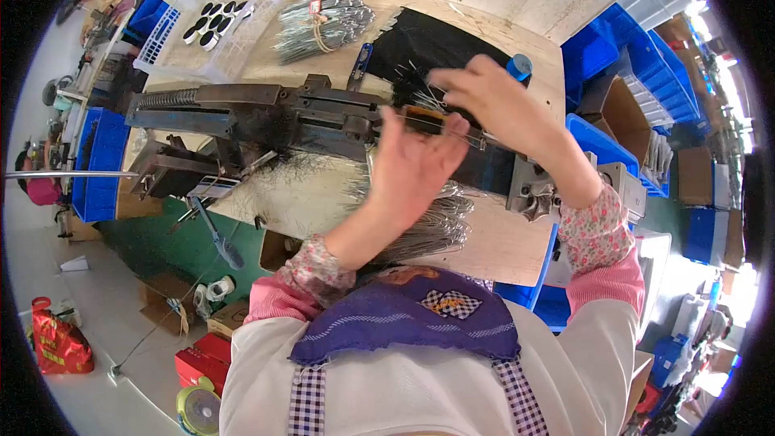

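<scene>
A long dark metal machine [323,117] with a coil spring on its left part lies across the wooden table. My left hand [416,161] is at its right part, palm up with thumb and fingers apart, its fingertips beside a thin wire [478,142]. Whether they touch the wire I cannot make out. Slightly farther right, my right hand [492,97] is over the machine with bent fingers, smeared by motion; what they hold, if anything, is unclear. Loose thin wires lie by its fingertips on a black sheet [440,36]. Under my left hand is a bundle of bent wires [436,230].
Another tied wire bundle [323,28] stands at the back beside a clear plastic basket [173,52] holding black-and-white round pieces. A blue-handled tool [361,64] and a blue round container [519,67] are behind the machine. Metal clamp parts [533,194] sit right. Black bristles [282,169] litter the table.
</scene>
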The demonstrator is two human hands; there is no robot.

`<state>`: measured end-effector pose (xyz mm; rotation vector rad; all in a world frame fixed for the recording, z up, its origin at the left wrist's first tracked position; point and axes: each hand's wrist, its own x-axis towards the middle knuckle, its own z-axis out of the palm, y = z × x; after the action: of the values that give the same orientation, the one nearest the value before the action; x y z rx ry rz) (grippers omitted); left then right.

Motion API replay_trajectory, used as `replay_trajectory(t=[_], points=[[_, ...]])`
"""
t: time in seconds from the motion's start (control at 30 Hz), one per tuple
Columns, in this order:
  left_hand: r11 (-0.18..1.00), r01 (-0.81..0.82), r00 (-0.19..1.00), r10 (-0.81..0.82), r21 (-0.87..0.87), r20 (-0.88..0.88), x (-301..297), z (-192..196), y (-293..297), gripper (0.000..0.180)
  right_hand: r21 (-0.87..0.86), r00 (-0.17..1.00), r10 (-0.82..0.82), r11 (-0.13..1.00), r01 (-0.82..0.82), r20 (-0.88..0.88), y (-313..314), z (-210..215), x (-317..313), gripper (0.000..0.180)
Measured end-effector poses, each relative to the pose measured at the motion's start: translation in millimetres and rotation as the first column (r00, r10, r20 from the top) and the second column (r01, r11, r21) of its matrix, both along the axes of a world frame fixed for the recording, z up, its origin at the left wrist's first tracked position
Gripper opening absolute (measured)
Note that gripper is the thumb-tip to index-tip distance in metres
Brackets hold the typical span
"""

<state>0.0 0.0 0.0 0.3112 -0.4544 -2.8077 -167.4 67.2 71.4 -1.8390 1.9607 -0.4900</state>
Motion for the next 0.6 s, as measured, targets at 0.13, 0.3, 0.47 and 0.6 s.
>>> replay_trajectory(t=[0.13, 0.3, 0.47, 0.6], points=[[0.956, -0.093, 0.995, 0.081, 0.28, 0.056, 3, 13, -12, 0.085, -0.248, 0.911, -0.226, 0.958, 0.143, -0.346, 14, -5, 19, 0.039], [0.968, -0.168, 0.984, 0.153, 0.185, 0.093, 11, 8, -4, 0.081, -0.444, 0.953, -0.23, 0.887, 0.123, -0.195, 12, -23, 51, 0.036], [0.987, -0.137, 0.989, 0.141, 0.086, -0.039, 22, 1, -2, 0.07, -0.31, 0.954, -0.286, 0.902, 0.3, 0.092, 10, -22, 28, 0.014], [0.99, -0.144, 0.989, 0.144, 0.003, -0.031, 22, 0, -3, 0.069, -0.361, 0.979, -0.203, 0.914, 0.187, -0.008, -2, -25, 31, 0.013]])
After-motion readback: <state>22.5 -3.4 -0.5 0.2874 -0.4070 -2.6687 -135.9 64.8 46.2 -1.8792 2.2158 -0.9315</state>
